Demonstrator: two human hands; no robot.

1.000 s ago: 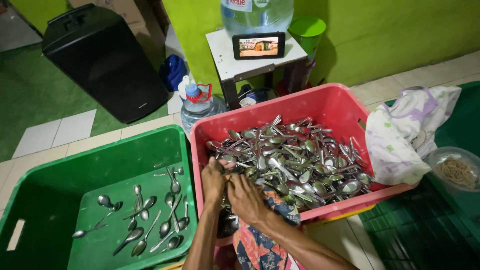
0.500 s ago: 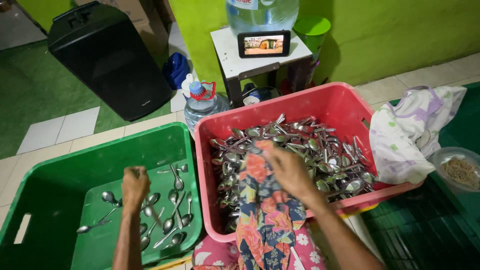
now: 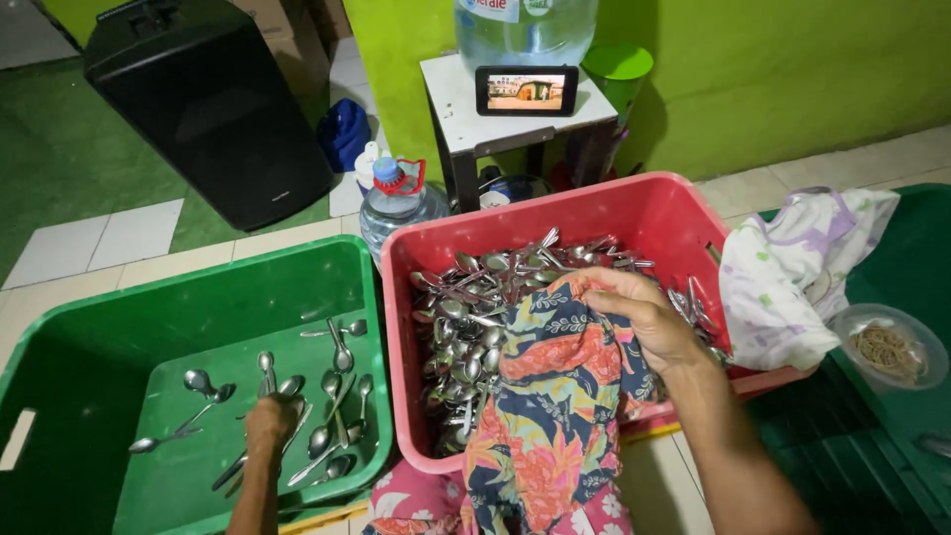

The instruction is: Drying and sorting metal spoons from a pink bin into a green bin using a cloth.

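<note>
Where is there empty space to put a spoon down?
The green tub has bare floor along its left wall and far wall, away from the spoons by the left hand. The red tub is crowded with cutlery under the right hand and patterned cloth.

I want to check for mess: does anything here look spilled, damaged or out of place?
Nothing looks spilled or damaged. The only odd point: a pale cloth hangs over the right rim of the red tub, half in and half out.
</note>
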